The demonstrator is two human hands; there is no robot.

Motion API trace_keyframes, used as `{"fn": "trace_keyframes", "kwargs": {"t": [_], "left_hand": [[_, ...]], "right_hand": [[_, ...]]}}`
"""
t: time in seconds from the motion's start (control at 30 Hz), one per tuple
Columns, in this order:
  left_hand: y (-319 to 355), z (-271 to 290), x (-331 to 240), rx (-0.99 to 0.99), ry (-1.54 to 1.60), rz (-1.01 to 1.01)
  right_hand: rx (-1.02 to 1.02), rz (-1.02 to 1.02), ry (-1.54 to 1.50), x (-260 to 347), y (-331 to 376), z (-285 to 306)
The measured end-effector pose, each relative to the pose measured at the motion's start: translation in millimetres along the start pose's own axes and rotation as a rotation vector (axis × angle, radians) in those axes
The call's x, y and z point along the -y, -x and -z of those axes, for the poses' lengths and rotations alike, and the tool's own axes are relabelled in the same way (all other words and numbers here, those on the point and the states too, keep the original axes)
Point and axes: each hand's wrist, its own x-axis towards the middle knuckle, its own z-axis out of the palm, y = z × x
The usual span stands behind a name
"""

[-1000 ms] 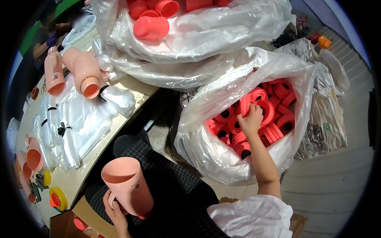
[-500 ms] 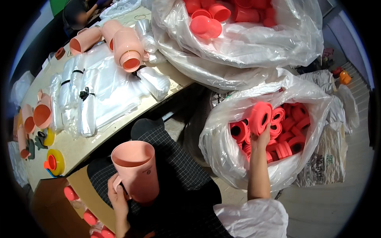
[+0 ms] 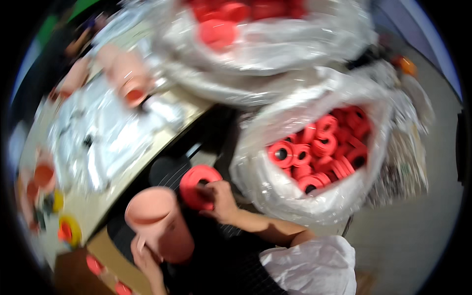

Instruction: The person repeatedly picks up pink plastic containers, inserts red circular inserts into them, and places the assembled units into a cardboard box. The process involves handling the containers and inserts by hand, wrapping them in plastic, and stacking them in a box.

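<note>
My left hand is closed round the handle of a pink plastic mug, which tilts slightly with its open mouth up, above my lap. Just right of its rim, my right hand grips a red round lid with a dark centre. Lid and mug are close together but apart. To the right stands a clear plastic bag filled with many similar red lids, some with black rings showing.
A larger plastic bag of red parts rises behind. On the table at left lie plastic sleeves, pink jugs and a yellow tape roll. A cardboard box stands at lower left. Another person is at the far left.
My right hand has come out of the lid bag, bringing a red lid leftward to beside the mug. The mug has tilted a little. The whole view has shifted and blurred.
</note>
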Motion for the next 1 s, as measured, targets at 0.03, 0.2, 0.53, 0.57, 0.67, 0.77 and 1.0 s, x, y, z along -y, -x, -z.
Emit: {"fn": "trace_keyframes", "kwargs": {"t": [0.03, 0.2, 0.53, 0.57, 0.67, 0.77, 1.0], "left_hand": [[-1, 0, -3, 0.027, -0.009, -0.017], [-8, -10, -19, 0.216, 0.130, -0.020], [-3, -3, -12, 0.306, 0.307, 0.093], [-1, -4, -10, 0.298, 0.325, 0.086], [2, -5, -16, 0.292, 0.244, 0.101], [23, -21, -31, 0.266, -0.069, -0.020], [3, 11, 17, 0.301, 0.378, 0.051]], "right_hand": [[0.150, -0.010, 0.142, -1, 4, 0], [0.129, -0.123, -0.300, 19, -72, 26], [0.665, 0.545, -0.176, 76, -95, 31], [0.667, 0.535, -0.209, 75, -92, 30], [0.704, 0.461, -0.188, 81, -89, 32], [0.694, 0.268, -0.080, 93, -90, 27], [0.833, 0.521, -0.082, 131, -96, 38]]}}
